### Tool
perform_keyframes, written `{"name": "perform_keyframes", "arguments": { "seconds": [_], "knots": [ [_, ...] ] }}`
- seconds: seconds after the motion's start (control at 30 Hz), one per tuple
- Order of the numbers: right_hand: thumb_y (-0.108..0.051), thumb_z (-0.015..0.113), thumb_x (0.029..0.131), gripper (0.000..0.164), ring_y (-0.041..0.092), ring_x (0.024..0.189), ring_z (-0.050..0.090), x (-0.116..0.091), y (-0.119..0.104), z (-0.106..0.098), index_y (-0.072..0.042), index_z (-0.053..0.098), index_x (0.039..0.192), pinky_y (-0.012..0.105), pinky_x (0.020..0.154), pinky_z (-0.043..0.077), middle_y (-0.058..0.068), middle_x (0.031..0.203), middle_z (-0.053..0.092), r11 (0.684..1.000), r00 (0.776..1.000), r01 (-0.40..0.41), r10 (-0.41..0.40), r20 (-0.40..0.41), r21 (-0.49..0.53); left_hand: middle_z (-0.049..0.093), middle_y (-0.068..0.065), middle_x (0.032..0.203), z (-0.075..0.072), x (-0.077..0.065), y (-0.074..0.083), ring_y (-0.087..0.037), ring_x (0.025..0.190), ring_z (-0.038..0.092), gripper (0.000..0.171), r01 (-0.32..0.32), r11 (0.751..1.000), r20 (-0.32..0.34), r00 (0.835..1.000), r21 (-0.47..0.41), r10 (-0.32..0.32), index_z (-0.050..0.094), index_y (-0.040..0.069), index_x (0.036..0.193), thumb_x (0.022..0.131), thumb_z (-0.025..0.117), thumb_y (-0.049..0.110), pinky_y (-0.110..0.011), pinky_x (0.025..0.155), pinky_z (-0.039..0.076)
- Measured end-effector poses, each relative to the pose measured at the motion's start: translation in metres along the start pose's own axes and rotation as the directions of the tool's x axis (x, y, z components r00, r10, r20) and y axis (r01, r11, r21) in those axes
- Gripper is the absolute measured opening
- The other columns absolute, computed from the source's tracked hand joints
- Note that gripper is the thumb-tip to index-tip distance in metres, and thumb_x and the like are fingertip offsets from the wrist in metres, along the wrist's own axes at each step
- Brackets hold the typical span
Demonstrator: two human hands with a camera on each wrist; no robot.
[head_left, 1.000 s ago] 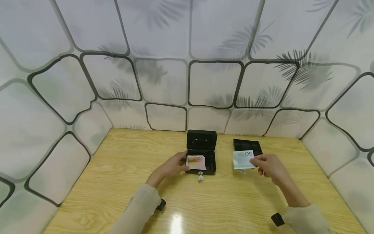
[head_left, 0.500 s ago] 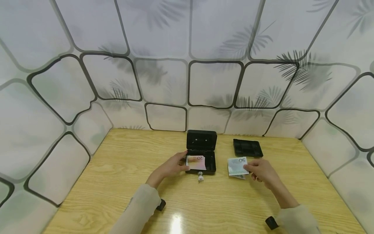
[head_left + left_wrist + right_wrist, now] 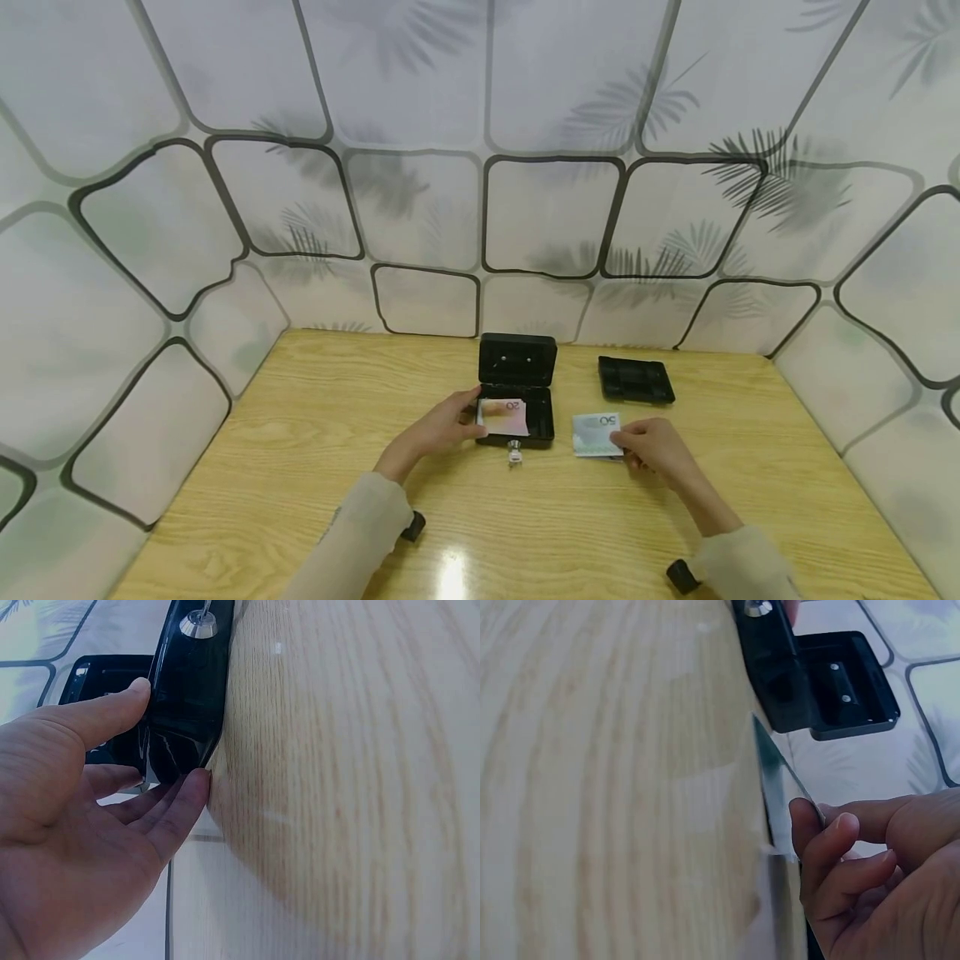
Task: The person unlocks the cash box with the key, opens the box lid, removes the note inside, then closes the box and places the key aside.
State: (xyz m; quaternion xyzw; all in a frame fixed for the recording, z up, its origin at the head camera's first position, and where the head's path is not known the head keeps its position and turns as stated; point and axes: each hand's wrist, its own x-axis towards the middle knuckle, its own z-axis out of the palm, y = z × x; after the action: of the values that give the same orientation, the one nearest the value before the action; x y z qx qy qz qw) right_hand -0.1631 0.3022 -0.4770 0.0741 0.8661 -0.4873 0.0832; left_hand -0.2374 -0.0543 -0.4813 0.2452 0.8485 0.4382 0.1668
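A small black cash box [image 3: 540, 419] stands with its lid [image 3: 517, 346] raised near the back of the table. Inside, on the left, lie pinkish banknotes [image 3: 502, 418] with a 20 on top. My left hand [image 3: 442, 427] grips the box's left side, thumb at the front rim and fingers along the side wall. To the right of the box, my right hand [image 3: 654, 448] pinches a folded greenish-blue banknote [image 3: 596, 435] marked 50 by its right edge. The right wrist view shows the banknote [image 3: 784, 784] edge-on, low over the wood, between thumb and fingers.
A set of keys [image 3: 514, 455] hangs from the lock at the box's front. Behind the right hand lies a black compartment tray [image 3: 636, 381]. The wooden table [image 3: 360, 367] meets a patterned wall [image 3: 555, 217] at the back and sides.
My right hand has carried the 50 banknote left and toward me, away from the black tray and closer to the box. My left hand has stayed on the box.
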Motion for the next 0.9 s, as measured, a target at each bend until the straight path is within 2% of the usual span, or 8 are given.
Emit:
{"name": "perform_keyframes", "arguments": {
  "seconds": [0.33, 0.6, 0.9],
  "knots": [
    [-0.014, 0.067, 0.100, 0.038, 0.010, 0.045, 0.041, 0.002, -0.002, 0.013, -0.003, 0.061, 0.065, 0.023, 0.045, 0.030, -0.001, 0.050, 0.049, 0.993, 0.998, 0.028, -0.034, -0.049, -0.119, 0.042, -0.031, 0.153, 0.000, -0.001, -0.001, -0.040, 0.134, 0.051, 0.072, -0.003, 1.000, -0.001, 1.000, 0.002, 0.003, 0.030, -0.010, 0.157, 0.100, 0.070, 0.010, -0.052, 0.112, 0.040],
    [-0.020, 0.069, 0.099, 0.043, 0.010, 0.044, 0.037, 0.004, -0.002, 0.016, -0.010, 0.054, 0.060, 0.024, 0.047, 0.028, -0.005, 0.047, 0.041, 0.977, 0.995, 0.036, -0.055, -0.086, -0.212, 0.043, -0.030, 0.152, 0.000, 0.000, -0.001, -0.039, 0.133, 0.051, 0.072, -0.005, 1.000, -0.001, 1.000, 0.008, 0.005, 0.031, -0.010, 0.157, 0.100, 0.070, 0.010, -0.052, 0.112, 0.040],
    [-0.021, 0.070, 0.099, 0.040, 0.010, 0.047, 0.032, 0.001, -0.004, 0.018, -0.009, 0.059, 0.063, 0.025, 0.047, 0.027, -0.005, 0.050, 0.038, 0.968, 0.991, 0.068, -0.093, -0.095, -0.241, 0.043, -0.030, 0.152, 0.000, 0.000, -0.001, -0.040, 0.134, 0.051, 0.073, -0.008, 1.000, -0.003, 1.000, 0.018, 0.008, 0.031, -0.010, 0.157, 0.099, 0.071, 0.011, -0.052, 0.113, 0.040]
  ]
}}
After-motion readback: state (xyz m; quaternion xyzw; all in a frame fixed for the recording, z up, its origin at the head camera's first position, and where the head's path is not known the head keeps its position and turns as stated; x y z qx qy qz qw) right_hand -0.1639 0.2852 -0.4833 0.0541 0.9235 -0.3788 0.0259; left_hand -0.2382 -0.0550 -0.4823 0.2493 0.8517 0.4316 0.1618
